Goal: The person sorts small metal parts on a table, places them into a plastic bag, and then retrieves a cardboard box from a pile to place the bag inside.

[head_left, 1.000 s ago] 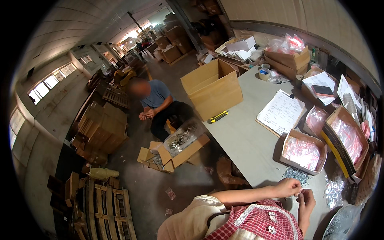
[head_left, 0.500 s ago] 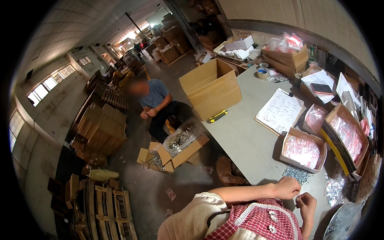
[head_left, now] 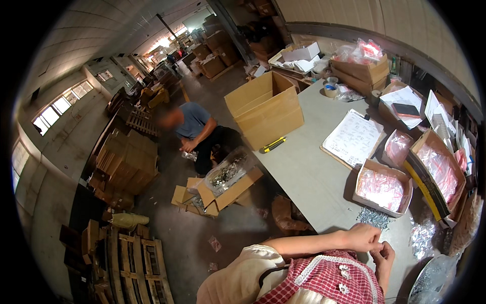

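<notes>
Left hand and right hand met short of the box, fingers curled, their hold impossible to tell; a brushing knuckle could have scattered the metal pile beside the box.

Dim floor; windows glaring left; plastic bags shiny; edges bowed, corners black.

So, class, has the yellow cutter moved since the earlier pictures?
No: judged against the table, the yellow cutter lies in the same place, beside the open cardboard box.
</notes>
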`<action>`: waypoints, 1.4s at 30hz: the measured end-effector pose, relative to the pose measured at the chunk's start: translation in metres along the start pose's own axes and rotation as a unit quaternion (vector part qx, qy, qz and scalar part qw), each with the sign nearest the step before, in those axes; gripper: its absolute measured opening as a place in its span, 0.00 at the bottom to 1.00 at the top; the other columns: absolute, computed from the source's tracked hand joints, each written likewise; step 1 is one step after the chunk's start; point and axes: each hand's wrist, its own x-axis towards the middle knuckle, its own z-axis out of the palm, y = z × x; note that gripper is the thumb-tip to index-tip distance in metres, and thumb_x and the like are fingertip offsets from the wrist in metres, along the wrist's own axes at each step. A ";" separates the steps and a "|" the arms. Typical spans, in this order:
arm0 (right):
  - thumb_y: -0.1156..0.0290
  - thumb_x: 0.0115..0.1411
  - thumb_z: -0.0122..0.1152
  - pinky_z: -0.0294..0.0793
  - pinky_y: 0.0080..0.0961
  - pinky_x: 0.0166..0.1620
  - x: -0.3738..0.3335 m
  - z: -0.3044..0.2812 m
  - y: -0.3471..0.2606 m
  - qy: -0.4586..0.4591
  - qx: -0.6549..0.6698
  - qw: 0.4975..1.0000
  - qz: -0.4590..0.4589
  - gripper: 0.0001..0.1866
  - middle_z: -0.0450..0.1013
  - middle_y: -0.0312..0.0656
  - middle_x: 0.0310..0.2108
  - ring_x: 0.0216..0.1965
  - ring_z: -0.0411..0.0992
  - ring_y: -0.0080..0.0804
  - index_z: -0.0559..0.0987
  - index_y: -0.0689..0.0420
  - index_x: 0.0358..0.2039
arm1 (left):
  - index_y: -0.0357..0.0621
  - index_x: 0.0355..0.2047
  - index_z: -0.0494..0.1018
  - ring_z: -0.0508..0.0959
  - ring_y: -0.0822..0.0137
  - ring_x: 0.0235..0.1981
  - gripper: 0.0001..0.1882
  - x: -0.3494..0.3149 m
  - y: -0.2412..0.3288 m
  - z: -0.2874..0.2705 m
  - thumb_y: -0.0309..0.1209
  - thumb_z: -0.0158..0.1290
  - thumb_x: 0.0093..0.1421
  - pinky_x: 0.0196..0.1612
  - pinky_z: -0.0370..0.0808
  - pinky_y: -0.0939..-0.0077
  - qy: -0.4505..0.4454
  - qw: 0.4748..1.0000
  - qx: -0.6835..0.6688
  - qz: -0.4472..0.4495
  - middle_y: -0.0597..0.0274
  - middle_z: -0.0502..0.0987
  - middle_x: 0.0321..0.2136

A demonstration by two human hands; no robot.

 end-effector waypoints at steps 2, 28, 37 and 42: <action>0.77 0.50 0.67 0.56 0.15 0.21 0.000 0.002 -0.002 -0.002 0.010 1.000 -0.003 0.14 0.68 0.30 0.18 0.18 0.60 0.14 0.67 0.54 0.20 | 0.39 0.23 0.74 0.80 0.59 0.22 0.15 0.003 -0.003 0.003 0.39 0.57 0.58 0.27 0.74 0.64 -0.042 0.999 -0.024 0.020 0.56 0.79 0.21; 0.78 0.53 0.58 0.60 0.25 0.23 0.002 0.003 -0.005 0.128 -0.281 0.936 -0.171 0.10 0.61 0.39 0.16 0.19 0.59 0.22 0.66 0.63 0.21 | 0.42 0.31 0.75 0.79 0.54 0.24 0.08 -0.009 -0.020 0.026 0.32 0.55 0.53 0.26 0.74 0.61 0.097 0.992 0.060 0.053 0.54 0.77 0.20; 0.79 0.53 0.60 0.66 0.16 0.25 0.013 -0.010 0.011 0.107 -0.022 0.993 -0.042 0.09 0.63 0.31 0.23 0.24 0.63 0.17 0.68 0.58 0.31 | 0.41 0.44 0.74 0.77 0.52 0.29 0.17 0.005 -0.025 0.026 0.32 0.57 0.53 0.30 0.76 0.58 0.063 0.951 0.214 0.214 0.52 0.76 0.26; 0.80 0.54 0.56 0.68 0.15 0.28 0.018 0.007 -0.003 0.084 -0.029 0.995 -0.035 0.11 0.65 0.29 0.23 0.25 0.64 0.14 0.70 0.59 0.38 | 0.45 0.49 0.74 0.78 0.59 0.29 0.23 -0.012 -0.021 0.013 0.32 0.60 0.51 0.28 0.75 0.66 0.105 0.950 0.235 0.178 0.59 0.77 0.26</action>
